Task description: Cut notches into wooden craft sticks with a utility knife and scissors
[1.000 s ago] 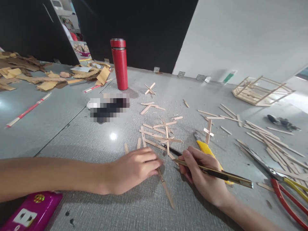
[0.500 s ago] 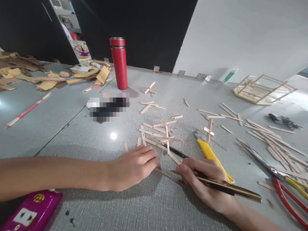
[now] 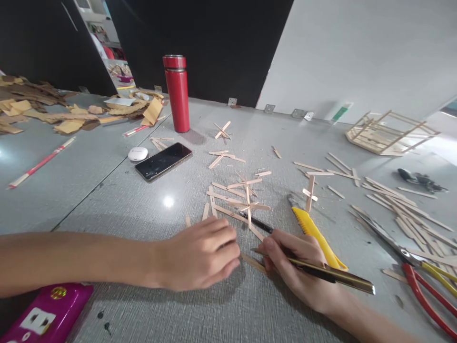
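Observation:
My left hand point(image 3: 205, 255) is closed, its fingers curled over the left end of a flat wooden craft stick point(image 3: 253, 263). The stick's other end passes behind the fingers of my right hand point(image 3: 303, 267). My right hand is wrapped round a slim brass-coloured pointed tool point(image 3: 352, 280), its tip aimed left just above the stick; its exact kind is unclear. Just beyond the hands stands a structure of crossed craft sticks point(image 3: 249, 206). A black pen point(image 3: 260, 222) lies beside it, close to my right fingers.
A yellow utility knife point(image 3: 316, 238) lies beyond my right hand. Red-and-yellow-handled scissors point(image 3: 410, 267) and a heap of sticks point(image 3: 410, 224) are at the right. A phone point(image 3: 164, 161), red flask point(image 3: 177, 95), stick frame point(image 3: 389, 136) and cardboard scraps point(image 3: 71, 116) are farther back. A purple object point(image 3: 67, 309) is near left.
The craft stick between my hands has turned to show more of its flat face. My left fingers have shifted slightly right. The brass-coloured tool's back end has moved a little left.

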Demonstrator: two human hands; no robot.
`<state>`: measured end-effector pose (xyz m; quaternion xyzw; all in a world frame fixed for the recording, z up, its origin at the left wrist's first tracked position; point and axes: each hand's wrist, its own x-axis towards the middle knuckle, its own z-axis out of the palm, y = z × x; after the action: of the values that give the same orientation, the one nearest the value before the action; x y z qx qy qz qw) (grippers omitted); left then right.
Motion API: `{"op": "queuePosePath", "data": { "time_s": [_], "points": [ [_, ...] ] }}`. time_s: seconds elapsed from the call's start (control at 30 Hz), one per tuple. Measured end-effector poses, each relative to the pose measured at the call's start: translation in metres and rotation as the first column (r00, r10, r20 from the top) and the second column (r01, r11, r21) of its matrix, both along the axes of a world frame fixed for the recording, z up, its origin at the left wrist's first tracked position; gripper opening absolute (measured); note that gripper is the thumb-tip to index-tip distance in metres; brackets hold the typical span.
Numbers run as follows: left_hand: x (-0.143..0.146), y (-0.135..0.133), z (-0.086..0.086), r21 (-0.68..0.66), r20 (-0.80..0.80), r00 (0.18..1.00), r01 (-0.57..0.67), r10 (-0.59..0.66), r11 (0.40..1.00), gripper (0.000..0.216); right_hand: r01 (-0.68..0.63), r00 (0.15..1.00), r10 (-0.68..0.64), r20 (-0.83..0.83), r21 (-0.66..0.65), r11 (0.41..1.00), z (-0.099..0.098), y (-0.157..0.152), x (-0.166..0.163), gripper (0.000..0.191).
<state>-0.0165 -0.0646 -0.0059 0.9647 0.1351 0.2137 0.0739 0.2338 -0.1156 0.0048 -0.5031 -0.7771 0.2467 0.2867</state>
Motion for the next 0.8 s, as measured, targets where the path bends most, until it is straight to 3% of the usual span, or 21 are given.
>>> {"op": "queuePosePath", "data": {
  "time_s": [0.13, 0.33, 0.53, 0.67, 0.8],
  "points": [
    [-0.001, -0.010, 0.002, 0.021, -0.073, 0.993, 0.097, -0.095, 0.995, 0.039, 0.030, 0.997, -0.037, -0.075, -0.088, 0.996, -0.005, -0.002, -0.001, 0.043],
    [0.000, -0.011, 0.003, 0.039, -0.156, 0.985, 0.081, -0.074, 0.996, 0.049, 0.042, 0.992, -0.057, -0.111, -0.136, 0.990, -0.004, 0.001, -0.011, 0.044],
    [0.001, -0.010, 0.006, -0.015, -0.187, 0.980, 0.061, -0.062, 0.998, 0.058, 0.108, 0.942, -0.206, -0.263, -0.345, 0.932, -0.003, -0.001, -0.016, 0.049],
    [0.000, -0.009, 0.006, -0.074, -0.165, 0.982, 0.075, -0.086, 0.994, 0.059, 0.177, 0.942, -0.242, -0.233, -0.268, 0.947, -0.008, -0.004, -0.015, 0.050],
    [-0.001, -0.008, 0.003, -0.056, -0.171, 0.981, 0.089, -0.097, 0.994, 0.055, 0.162, 0.970, -0.192, -0.146, -0.194, 0.968, -0.013, -0.002, -0.013, 0.047]
  ]
}}
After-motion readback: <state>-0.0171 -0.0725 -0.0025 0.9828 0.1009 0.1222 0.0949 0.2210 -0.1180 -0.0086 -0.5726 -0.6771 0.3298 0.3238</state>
